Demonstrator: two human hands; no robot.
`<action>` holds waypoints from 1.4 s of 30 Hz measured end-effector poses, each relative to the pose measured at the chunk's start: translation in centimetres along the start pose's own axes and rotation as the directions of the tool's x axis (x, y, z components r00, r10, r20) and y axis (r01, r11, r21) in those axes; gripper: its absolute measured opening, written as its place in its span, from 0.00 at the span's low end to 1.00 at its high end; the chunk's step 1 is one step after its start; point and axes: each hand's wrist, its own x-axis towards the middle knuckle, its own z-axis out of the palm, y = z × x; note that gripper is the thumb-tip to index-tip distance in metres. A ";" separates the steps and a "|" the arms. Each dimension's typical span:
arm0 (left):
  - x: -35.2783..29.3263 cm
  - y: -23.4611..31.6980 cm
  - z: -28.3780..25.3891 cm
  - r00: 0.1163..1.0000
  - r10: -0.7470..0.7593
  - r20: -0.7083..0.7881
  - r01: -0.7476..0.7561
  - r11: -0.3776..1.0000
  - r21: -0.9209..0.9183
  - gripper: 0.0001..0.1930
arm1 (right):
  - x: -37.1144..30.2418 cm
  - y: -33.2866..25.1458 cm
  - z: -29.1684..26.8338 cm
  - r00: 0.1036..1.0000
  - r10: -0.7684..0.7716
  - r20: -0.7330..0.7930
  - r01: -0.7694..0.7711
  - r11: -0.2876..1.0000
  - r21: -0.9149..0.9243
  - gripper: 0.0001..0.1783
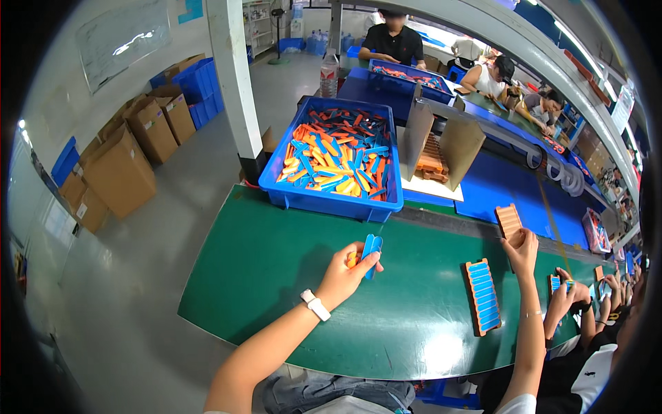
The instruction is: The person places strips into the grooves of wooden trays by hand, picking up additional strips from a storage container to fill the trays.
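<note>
My left hand (344,274) is closed around a few slim flat pieces: blue strips (373,250) stick up past the fingers, and a bit of orange piece (352,260) shows at the palm. A ridged orange-brown tray (509,219) with a row of slots is gripped by its near end in my right hand (522,251). No blue strips show in its slots. Between my hands, closer to the right, a second slotted tray (483,297) lies on the green table (276,276), its slots filled with blue strips.
Beyond my left hand, a blue bin (331,211) holds many blue, orange and yellow pieces. Slotted trays (432,162) are stacked between upright metal plates (463,153) beside a blue conveyor (493,193). A co-worker's hands (562,293) work close on my right. Cardboard boxes (117,172) line the left wall.
</note>
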 end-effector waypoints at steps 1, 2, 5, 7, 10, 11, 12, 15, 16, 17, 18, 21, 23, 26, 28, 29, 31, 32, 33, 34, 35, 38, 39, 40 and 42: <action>-0.1 -0.1 -0.1 0.999 0.000 -0.032 0.001 1.000 0.006 0.12 | -0.5 -2.9 -1.2 0.999 -0.019 0.034 0.014 0.991 0.134 0.36; -0.2 0.0 -0.1 1.000 -0.010 -0.027 0.009 1.000 -0.003 0.12 | -1.4 -5.9 -2.8 0.997 -0.035 0.065 0.018 0.967 0.253 0.36; -0.2 0.4 0.0 0.996 -0.081 -0.047 0.081 0.997 0.004 0.12 | -5.9 -12.8 -4.5 0.912 -0.301 0.279 0.124 0.850 0.512 0.44; -0.7 0.6 -0.4 0.987 -0.163 -0.005 0.162 0.984 -0.068 0.15 | -9.1 -17.1 -5.3 0.802 -0.461 0.380 0.230 0.825 0.517 0.47; -0.7 0.5 0.0 0.987 -0.156 0.042 0.158 0.985 -0.074 0.16 | -12.3 -20.4 -5.8 0.749 -0.481 0.455 0.209 0.824 0.526 0.47; -0.5 0.7 0.0 0.986 -0.152 0.075 0.158 0.983 -0.090 0.16 | -13.0 -20.8 -5.7 0.749 -0.488 0.448 0.219 0.821 0.527 0.46; -0.5 0.8 -0.1 0.981 -0.161 0.106 0.168 0.984 -0.054 0.15 | -13.3 -21.3 -5.4 0.739 -0.517 0.431 0.272 0.815 0.511 0.45; -0.5 1.6 0.0 0.955 -0.201 0.219 0.215 0.976 -0.041 0.14 | -13.0 -22.5 -5.0 0.696 -0.529 0.485 0.245 0.810 0.532 0.42; -0.5 1.4 -0.2 0.937 -0.214 0.276 0.242 0.968 -0.070 0.13 | -12.7 -23.0 -4.9 0.725 -0.534 0.436 0.249 0.792 0.558 0.35; -0.7 1.2 -0.2 0.935 -0.218 0.280 0.247 0.967 -0.070 0.13 | -12.1 -23.4 -4.7 0.725 -0.529 0.440 0.244 0.795 0.555 0.35; -1.1 1.0 -0.2 0.921 -0.211 0.328 0.237 0.971 -0.042 0.12 | -11.3 -23.9 -4.3 0.771 -0.516 0.373 0.193 0.747 0.636 0.32; -1.9 1.6 -0.7 0.890 -0.309 0.336 0.308 0.950 0.057 0.11 | -8.6 -27.2 -3.7 0.834 -0.368 0.411 -0.129 0.594 0.794 0.18; -2.0 1.4 -1.6 0.905 -0.282 0.319 0.253 0.959 0.131 0.11 | -8.0 -28.1 -2.3 0.694 -0.361 0.623 -0.450 0.458 0.767 0.14; -2.0 1.4 -2.8 0.908 -0.256 0.331 0.218 0.965 0.147 0.11 | -8.9 -28.8 -0.9 0.672 -0.303 0.676 -0.621 0.267 0.737 0.12; -2.5 1.6 -3.3 0.906 -0.304 0.295 0.267 0.951 0.158 0.11 | -8.8 -28.4 -0.6 0.654 -0.258 0.711 -0.668 0.245 0.703 0.11; -2.7 1.6 -3.5 0.904 -0.337 0.263 0.301 0.939 0.168 0.11 | -8.4 -27.9 -0.6 0.642 -0.214 0.736 -0.701 0.225 0.677 0.10; -2.5 1.5 -4.2 0.920 -0.232 0.315 0.182 0.967 0.181 0.11 | -7.7 -26.6 -0.2 0.651 -0.164 0.741 -0.678 0.312 0.665 0.09; -2.3 1.6 -4.4 0.937 -0.237 0.255 0.196 0.964 0.179 0.11 | -7.6 -26.4 -0.4 0.613 -0.166 0.772 -0.714 0.301 0.632 0.09; -2.1 1.7 -4.5 0.951 -0.242 0.193 0.209 0.962 0.177 0.11 | -7.5 -26.4 -0.8 0.574 -0.170 0.801 -0.748 0.290 0.598 0.10; -2.0 1.9 -4.5 0.960 -0.259 0.108 0.244 0.961 0.131 0.11 | -7.6 -26.7 -0.9 0.562 -0.168 0.810 -0.758 0.288 0.586 0.10; -1.8 1.8 -4.7 0.957 -0.272 0.103 0.259 0.957 0.128 0.11 | -7.7 -27.2 -0.9 0.545 -0.191 0.816 -0.765 0.285 0.577 0.10; -1.7 1.9 -4.6 0.930 -0.358 0.088 0.328 0.913 0.244 0.13 | -8.3 -28.1 -1.1 0.511 -0.217 0.832 -0.782 0.284 0.555 0.12; -1.9 1.9 -4.3 0.928 -0.364 0.086 0.336 0.912 0.237 0.13 | -8.5 -28.3 -1.2 0.504 -0.222 0.835 -0.787 0.282 0.549 0.13; -2.2 1.9 -4.0 0.932 -0.320 0.172 0.271 0.927 0.258 0.14 | -8.7 -28.6 -1.4 0.508 -0.224 0.832 -0.782 0.286 0.554 0.14; -2.5 2.5 -3.6 0.909 -0.321 0.265 0.230 0.918 0.323 0.16 | -8.8 -28.8 -1.3 0.509 -0.220 0.832 -0.772 0.311 0.554 0.14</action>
